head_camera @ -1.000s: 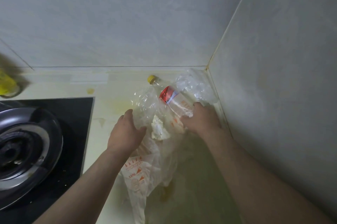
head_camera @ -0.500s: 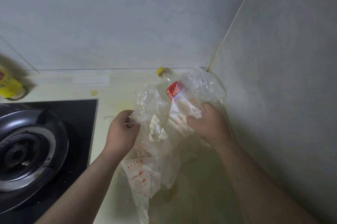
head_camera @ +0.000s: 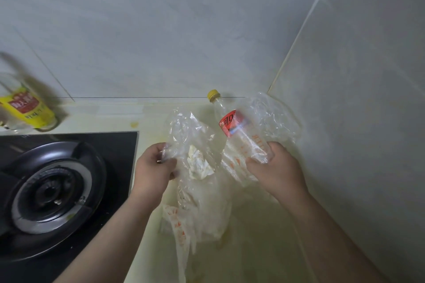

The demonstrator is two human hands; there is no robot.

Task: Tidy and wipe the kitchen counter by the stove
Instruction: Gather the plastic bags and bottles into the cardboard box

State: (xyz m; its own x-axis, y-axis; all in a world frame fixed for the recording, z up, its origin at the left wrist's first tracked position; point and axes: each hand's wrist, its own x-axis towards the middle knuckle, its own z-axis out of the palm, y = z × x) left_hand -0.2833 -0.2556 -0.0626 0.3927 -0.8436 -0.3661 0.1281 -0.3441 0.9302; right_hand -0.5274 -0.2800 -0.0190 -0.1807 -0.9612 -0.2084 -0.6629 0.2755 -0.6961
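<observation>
Cleanup at the bench (head_camera: 264, 236) corner: left hand (head_camera: 153, 167) pinched the plastic bag (head_camera: 190, 135) rim, right hand (head_camera: 276, 170) fingers (head_camera: 254, 164) curled round the empty bottle (head_camera: 230, 121). Pulling the bag's mouth wider would likely ease bagging.

To the right of the stove (head_camera: 53, 190), my left hand (head_camera: 153, 167) pinches one edge of a clear plastic bag (head_camera: 195, 135) with orange print, over the yellowish counter (head_camera: 257, 232). Farther right of the stove, my right hand (head_camera: 276, 170) grips the lower end of a clear bottle (head_camera: 232, 126), its yellow cap tilted toward the back wall. A crumpled white tissue (head_camera: 199, 165) sits inside the bag. Behind the stove stands a yellow-labelled container (head_camera: 27, 107).
</observation>
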